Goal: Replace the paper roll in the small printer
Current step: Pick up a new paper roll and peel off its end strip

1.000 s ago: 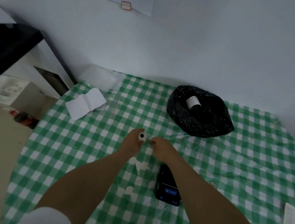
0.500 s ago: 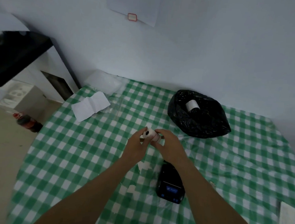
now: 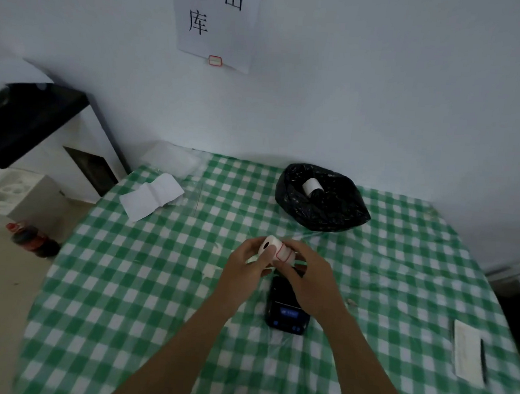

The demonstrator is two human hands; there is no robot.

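Observation:
A small white paper roll with red-outlined labels and a dark core hole is held above the table between both hands. My left hand grips its left end with thumb and fingers. My right hand holds its right side, fingers curled over the top. Just below the hands lies the small black printer with a lit blue display facing me; its far end is hidden behind my right hand. Another white roll rests inside a black plastic bag at the back of the table.
The table wears a green-and-white checked cloth. A folded white sheet lies at the back left, and a notepad with a pen at the right edge. A soda bottle lies on the floor to the left.
Both hands have lifted the roll higher and closer to me, turning it so the red-outlined label shows. The camera has tilted up, revealing more of the wall sign.

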